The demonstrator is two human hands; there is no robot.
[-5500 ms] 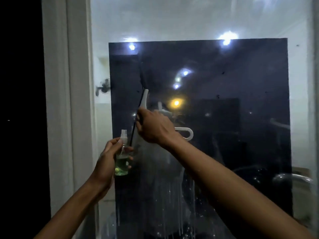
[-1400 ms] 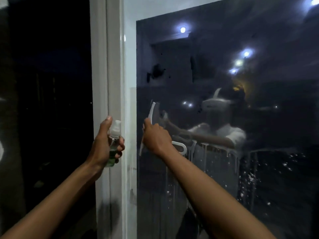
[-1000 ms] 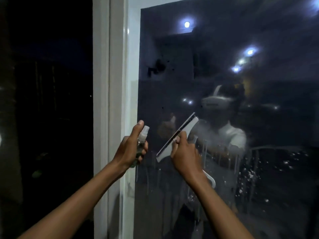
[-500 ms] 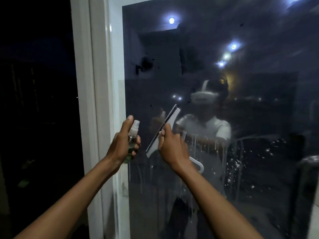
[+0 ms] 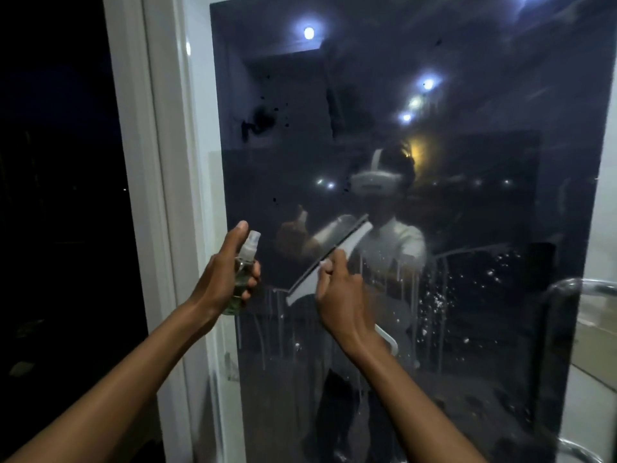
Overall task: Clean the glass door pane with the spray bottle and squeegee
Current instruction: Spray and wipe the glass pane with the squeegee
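Two hands are up in front of the dark glass door pane [image 5: 467, 228]. No writing or brand can be read on anything. The left hand [image 5: 220, 279] is wrapped around a small clear spray bottle [image 5: 245, 265] with greenish liquid, thumb up by the nozzle, near the white door frame [image 5: 160, 195]. Just to its right, the right hand [image 5: 344, 295] grips a white squeegee [image 5: 334, 252]. Its dark blade is tilted, with the high end to the right, and rests on the wet pane. Drips run down the glass below it.
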